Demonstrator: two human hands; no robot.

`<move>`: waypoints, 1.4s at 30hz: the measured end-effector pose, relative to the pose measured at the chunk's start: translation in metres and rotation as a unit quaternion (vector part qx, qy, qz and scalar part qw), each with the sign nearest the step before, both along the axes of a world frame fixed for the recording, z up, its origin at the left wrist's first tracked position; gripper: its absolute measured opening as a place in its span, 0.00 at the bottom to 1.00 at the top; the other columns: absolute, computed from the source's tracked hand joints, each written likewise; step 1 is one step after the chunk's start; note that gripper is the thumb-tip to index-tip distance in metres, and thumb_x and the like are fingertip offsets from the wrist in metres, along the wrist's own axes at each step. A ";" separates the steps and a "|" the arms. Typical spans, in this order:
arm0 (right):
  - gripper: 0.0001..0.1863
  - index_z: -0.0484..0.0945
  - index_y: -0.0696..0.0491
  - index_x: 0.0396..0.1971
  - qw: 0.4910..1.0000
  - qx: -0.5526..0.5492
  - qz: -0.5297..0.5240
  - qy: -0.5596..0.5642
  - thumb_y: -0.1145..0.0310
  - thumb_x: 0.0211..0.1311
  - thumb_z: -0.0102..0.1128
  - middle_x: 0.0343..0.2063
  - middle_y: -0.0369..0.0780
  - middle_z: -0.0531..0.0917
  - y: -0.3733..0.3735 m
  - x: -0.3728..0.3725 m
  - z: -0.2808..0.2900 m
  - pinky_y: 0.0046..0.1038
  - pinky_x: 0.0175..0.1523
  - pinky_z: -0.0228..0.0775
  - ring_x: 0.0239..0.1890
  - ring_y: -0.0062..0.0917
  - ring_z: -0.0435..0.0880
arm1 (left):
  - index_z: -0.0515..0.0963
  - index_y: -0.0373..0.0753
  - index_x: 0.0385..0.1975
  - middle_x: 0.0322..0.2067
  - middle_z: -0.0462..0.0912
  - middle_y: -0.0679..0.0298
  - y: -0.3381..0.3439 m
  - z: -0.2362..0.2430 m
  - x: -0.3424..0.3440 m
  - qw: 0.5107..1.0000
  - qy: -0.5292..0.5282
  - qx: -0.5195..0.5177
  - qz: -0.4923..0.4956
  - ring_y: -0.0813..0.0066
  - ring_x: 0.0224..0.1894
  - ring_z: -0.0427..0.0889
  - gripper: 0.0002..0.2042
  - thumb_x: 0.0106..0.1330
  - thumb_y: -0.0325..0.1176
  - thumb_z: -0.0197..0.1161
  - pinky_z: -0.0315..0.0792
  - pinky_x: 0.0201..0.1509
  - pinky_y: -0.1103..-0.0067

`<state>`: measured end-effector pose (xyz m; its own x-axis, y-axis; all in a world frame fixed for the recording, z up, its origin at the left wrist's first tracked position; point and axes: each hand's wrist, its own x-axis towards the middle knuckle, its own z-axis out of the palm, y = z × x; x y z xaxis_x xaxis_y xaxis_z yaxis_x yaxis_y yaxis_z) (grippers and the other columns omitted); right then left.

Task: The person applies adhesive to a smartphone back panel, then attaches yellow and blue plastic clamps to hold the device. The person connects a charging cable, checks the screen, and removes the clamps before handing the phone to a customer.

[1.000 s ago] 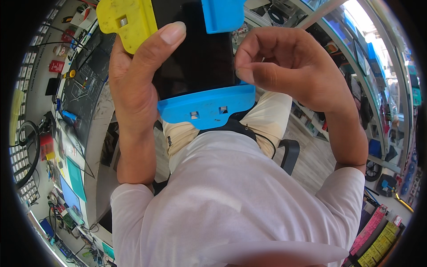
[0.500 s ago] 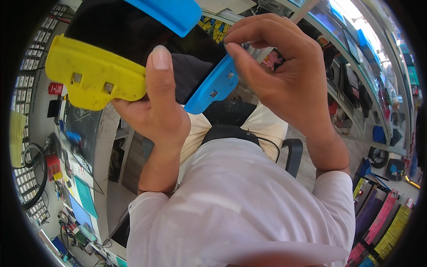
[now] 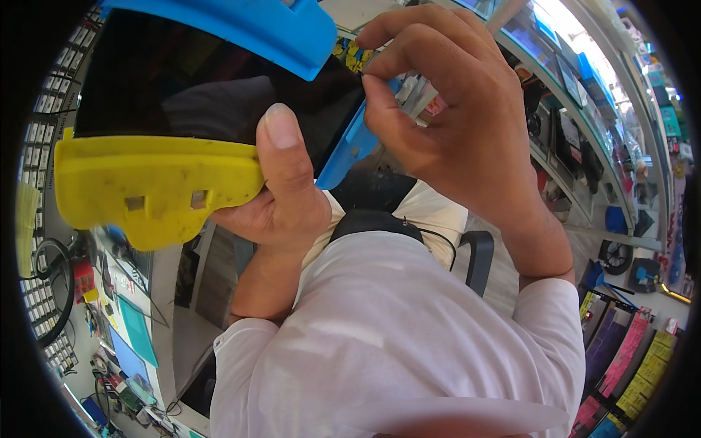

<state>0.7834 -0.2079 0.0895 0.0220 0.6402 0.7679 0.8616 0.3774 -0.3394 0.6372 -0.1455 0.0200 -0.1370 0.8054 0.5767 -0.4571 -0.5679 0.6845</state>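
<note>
A flat device with a glossy black screen [image 3: 212, 95] is held up in front of me, tilted. Plastic clamps grip its edges: a smudged yellow clamp [image 3: 157, 175] along the near side, a blue clamp [image 3: 241, 33] along the far side, and another blue clamp [image 3: 345, 150] at the right end. My left hand [image 3: 281, 175] is closed round the device's near right part, thumb on top beside the yellow clamp, other fingers mostly hidden underneath. At the right corner, the thumb and forefinger of my right hand [image 3: 445, 109] pinch together; what lies between them is too small to make out.
A workbench with a teal mat [image 3: 135, 328] and cables runs along the left. Glass-fronted shelves [image 3: 562, 124] stand to the right, above racks of colourful packages [image 3: 628, 358]. A black chair armrest [image 3: 478, 263] is beside my lap. Small yellow and blue pieces [image 3: 353, 55] show beyond the device.
The device has turned and come lower and nearer, so its yellow clamp now lies more level. My left hand moved with it. My right fingers remain pinched at the corner, shifted slightly left.
</note>
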 end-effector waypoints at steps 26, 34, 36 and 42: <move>0.13 0.84 0.54 0.39 0.852 -0.336 0.148 0.373 0.59 0.68 0.60 0.53 0.39 0.84 -0.004 0.025 -0.001 0.17 0.45 0.67 0.46 0.14 0.79 | 0.76 0.31 0.57 0.52 0.79 0.54 0.025 -0.001 -0.028 0.979 0.038 -0.119 -0.163 0.69 0.53 0.82 0.19 0.72 0.36 0.62 0.81 0.58 0.70; 0.13 0.86 0.56 0.43 0.782 -0.300 0.253 0.483 0.61 0.70 0.64 0.49 0.38 0.86 0.005 0.038 -0.022 0.22 0.58 0.67 0.49 0.17 0.79 | 0.76 0.27 0.54 0.44 0.83 0.55 0.031 -0.015 -0.037 0.967 0.021 -0.203 -0.154 0.70 0.48 0.86 0.19 0.71 0.35 0.60 0.83 0.55 0.70; 0.13 0.86 0.56 0.43 0.777 -0.290 0.276 0.486 0.62 0.70 0.64 0.50 0.38 0.86 0.009 0.039 -0.026 0.22 0.58 0.67 0.50 0.17 0.80 | 0.76 0.27 0.54 0.43 0.84 0.55 0.034 -0.017 -0.040 0.962 0.000 -0.216 -0.167 0.69 0.46 0.87 0.19 0.70 0.35 0.60 0.84 0.53 0.70; 0.12 0.82 0.56 0.42 0.826 -0.267 0.218 0.445 0.62 0.73 0.60 0.47 0.40 0.84 0.019 0.039 -0.042 0.22 0.53 0.71 0.45 0.18 0.81 | 0.76 0.28 0.54 0.45 0.85 0.55 0.038 -0.018 -0.062 0.954 -0.051 -0.219 -0.197 0.67 0.43 0.88 0.19 0.69 0.35 0.62 0.85 0.50 0.70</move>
